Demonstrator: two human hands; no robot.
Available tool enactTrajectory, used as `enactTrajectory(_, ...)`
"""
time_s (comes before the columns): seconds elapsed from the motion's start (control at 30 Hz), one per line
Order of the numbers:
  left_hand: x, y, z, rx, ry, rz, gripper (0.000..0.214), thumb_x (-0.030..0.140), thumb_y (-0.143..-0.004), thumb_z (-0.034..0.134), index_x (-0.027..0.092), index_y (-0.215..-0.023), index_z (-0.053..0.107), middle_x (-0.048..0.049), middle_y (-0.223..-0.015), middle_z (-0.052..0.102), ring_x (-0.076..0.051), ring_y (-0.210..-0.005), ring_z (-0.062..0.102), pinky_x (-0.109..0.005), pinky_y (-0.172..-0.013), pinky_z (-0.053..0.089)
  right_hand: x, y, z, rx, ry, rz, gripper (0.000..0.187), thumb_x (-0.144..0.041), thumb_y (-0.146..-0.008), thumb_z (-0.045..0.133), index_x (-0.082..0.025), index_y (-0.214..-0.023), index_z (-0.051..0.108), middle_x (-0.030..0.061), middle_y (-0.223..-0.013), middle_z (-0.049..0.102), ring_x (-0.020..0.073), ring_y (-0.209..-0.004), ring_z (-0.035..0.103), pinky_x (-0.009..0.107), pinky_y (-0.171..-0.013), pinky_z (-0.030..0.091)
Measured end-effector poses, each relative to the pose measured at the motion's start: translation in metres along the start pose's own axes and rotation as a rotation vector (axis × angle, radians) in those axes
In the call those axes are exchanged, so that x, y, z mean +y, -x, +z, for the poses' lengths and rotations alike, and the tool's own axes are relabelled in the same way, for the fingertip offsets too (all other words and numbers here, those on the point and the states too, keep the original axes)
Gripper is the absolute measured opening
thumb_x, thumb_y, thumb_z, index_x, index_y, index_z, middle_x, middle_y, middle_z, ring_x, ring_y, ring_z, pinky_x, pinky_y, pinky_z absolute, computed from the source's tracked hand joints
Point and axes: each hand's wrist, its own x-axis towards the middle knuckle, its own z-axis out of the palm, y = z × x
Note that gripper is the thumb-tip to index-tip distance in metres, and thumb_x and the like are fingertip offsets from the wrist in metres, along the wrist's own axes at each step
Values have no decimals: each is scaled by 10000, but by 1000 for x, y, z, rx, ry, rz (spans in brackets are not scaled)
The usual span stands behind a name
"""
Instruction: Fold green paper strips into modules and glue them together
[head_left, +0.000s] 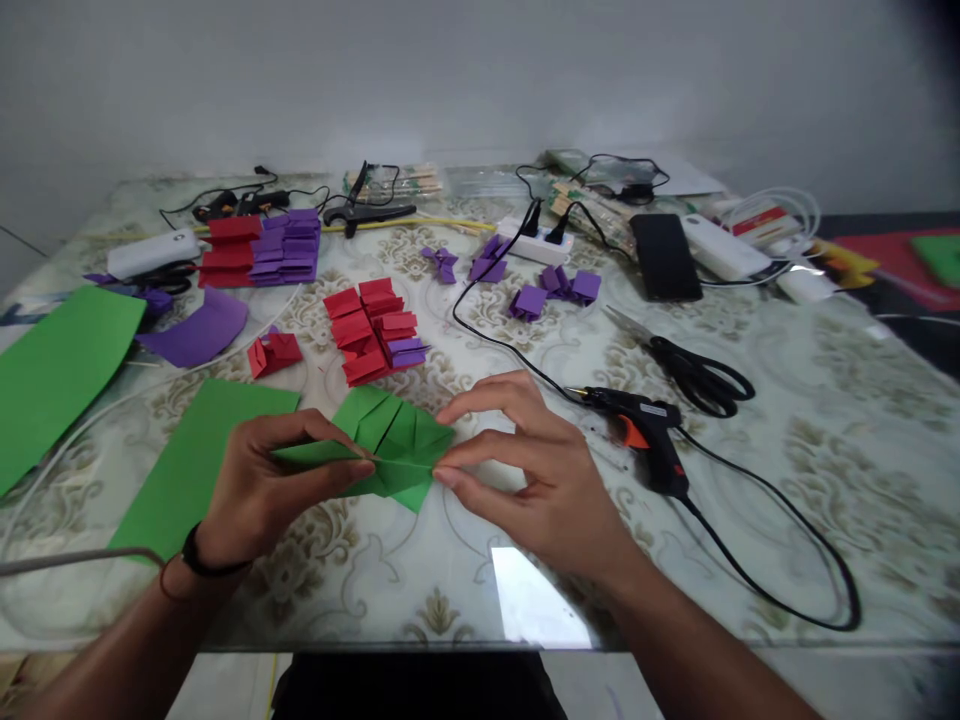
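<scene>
A folded green paper piece [390, 440] lies near the front middle of the glass-topped table [787, 470]. My left hand [262, 490] pinches its left flap between thumb and fingers. My right hand [525, 470] pinches its right edge, the other fingers curled above it. A flat green sheet [187, 460] lies under my left hand.
Behind the hands are stacks of folded red paper [371, 325], red and purple stacks [270, 250] and small purple folded pieces [555, 288]. A black glue gun [645, 430] with its cord, scissors [690, 365], a phone [664, 255] and a power strip [536, 240] lie to the right. Another green sheet [52, 365] sits far left.
</scene>
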Motion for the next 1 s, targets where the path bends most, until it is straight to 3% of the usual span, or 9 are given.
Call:
enactTrajectory(0.17,-10,-5,-6,-19,68,5,154,240,-724,960,201,-745,813,6,-697,768,-125,-584,610,-236,-549,465,3,1,-1,43,-90,126,109,-186,-963,726,-283,-930,762,54,-1123,731,261,-1069,676,485,-956,526)
enactTrajectory(0.27,-16,-6,-9,-74,9,38,139,272,-771,944,225,-794,816,0,-748,779,-132,-611,620,-237,-560,480,3,1,1,19,-105,125,87,-205,-938,752,-284,-974,755,56,-1130,727,263,-1080,670,489,-967,516)
enactTrajectory(0.47,-13,-3,-6,-67,-94,62,174,317,-759,949,218,-764,805,-11,-724,760,-145,-615,636,-249,-552,491,2,0,7,-47,-147,96,116,-169,-931,745,-261,-872,707,9,-897,753,219,-872,665,486,-927,473)
enactTrajectory(0.7,-9,-6,-3,-64,42,-71,197,297,-704,942,225,-665,763,5,-600,669,-134,-518,538,-263,-465,420,6,0,2,-74,-309,207,151,-206,-929,739,-248,-794,686,14,-840,723,210,-827,663,440,-871,515)
enactTrajectory(0.83,-9,-9,-2,-51,143,-123,231,281,-686,932,210,-639,718,22,-573,614,-108,-491,500,-238,-446,385,9,1,-2,-41,-378,291,119,-227,-982,677,-248,-864,678,30,-907,716,216,-889,675,394,-834,537)
enactTrajectory(1.0,-11,-8,-3,-112,71,-104,232,316,-755,928,204,-702,731,21,-623,632,-106,-522,504,-238,-477,396,5,0,3,-116,-331,270,43,-228,-966,689,-245,-938,716,29,-933,737,217,-920,683,404,-862,522)
